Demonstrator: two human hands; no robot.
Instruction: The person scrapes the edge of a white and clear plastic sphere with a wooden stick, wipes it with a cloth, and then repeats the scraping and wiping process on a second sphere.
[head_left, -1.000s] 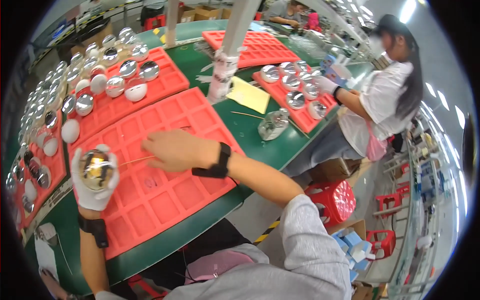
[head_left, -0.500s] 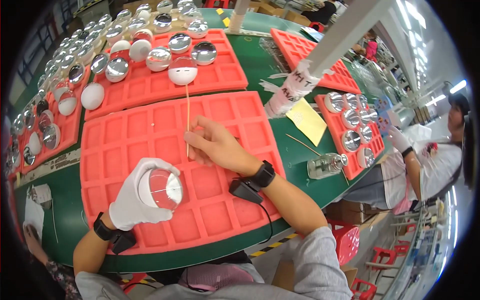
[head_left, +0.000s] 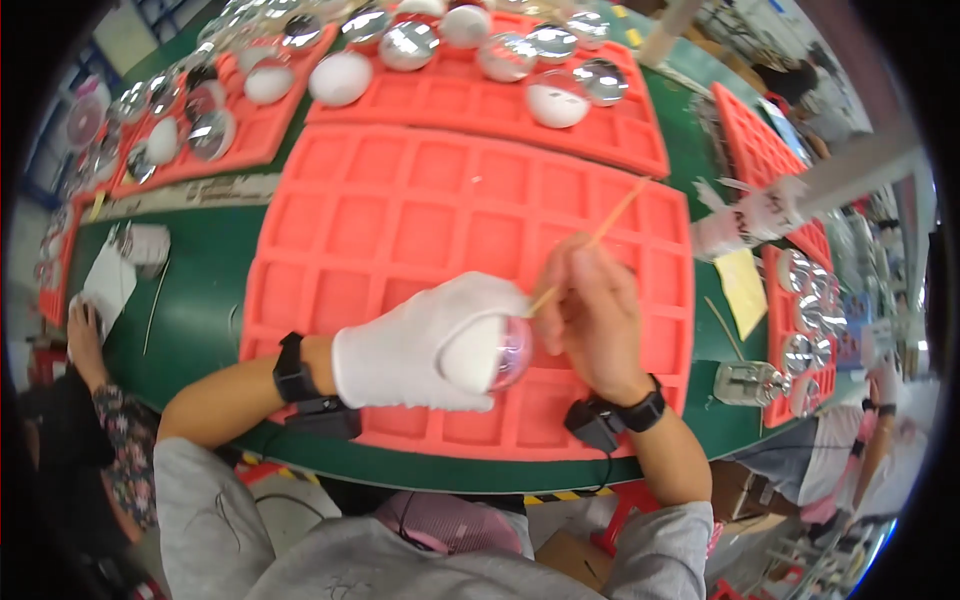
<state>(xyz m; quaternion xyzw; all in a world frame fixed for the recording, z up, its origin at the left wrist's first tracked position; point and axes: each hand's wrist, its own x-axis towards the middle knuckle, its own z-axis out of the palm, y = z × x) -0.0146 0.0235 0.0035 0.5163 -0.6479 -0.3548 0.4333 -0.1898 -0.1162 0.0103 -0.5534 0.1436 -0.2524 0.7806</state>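
Ball [head_left: 487, 355] just below the centre of the frame, round and in two parts: the half on the left is smooth, matte white, and the half on the right is see-through and glossy. A fairly straight edge, close to upright in the frame, divides the two. The clear half takes on a pink-purple tint, with pale glints over its curve and the red of the tray showing around it. Blur hides any finer detail inside.

The left hand [head_left: 415, 345], in a white glove, is closed around the ball from the left, fingers over the top and thumb along the lower side, leaving the clear half facing right. The bare right hand [head_left: 595, 325], to the right of the ball, pinches a thin stick [head_left: 622, 208] between thumb and fingers. The stick is straw-yellow and slants from the upper right down to the lower left; its lower end comes close to the top of the clear half, though whether the two touch cannot be told.

Both hands are above a red tray [head_left: 428, 236] divided into square pockets, across the middle of the frame. In the upper part, another red tray [head_left: 440, 107] bears similar balls, among them a half-white one [head_left: 557, 106] with small dark marks.
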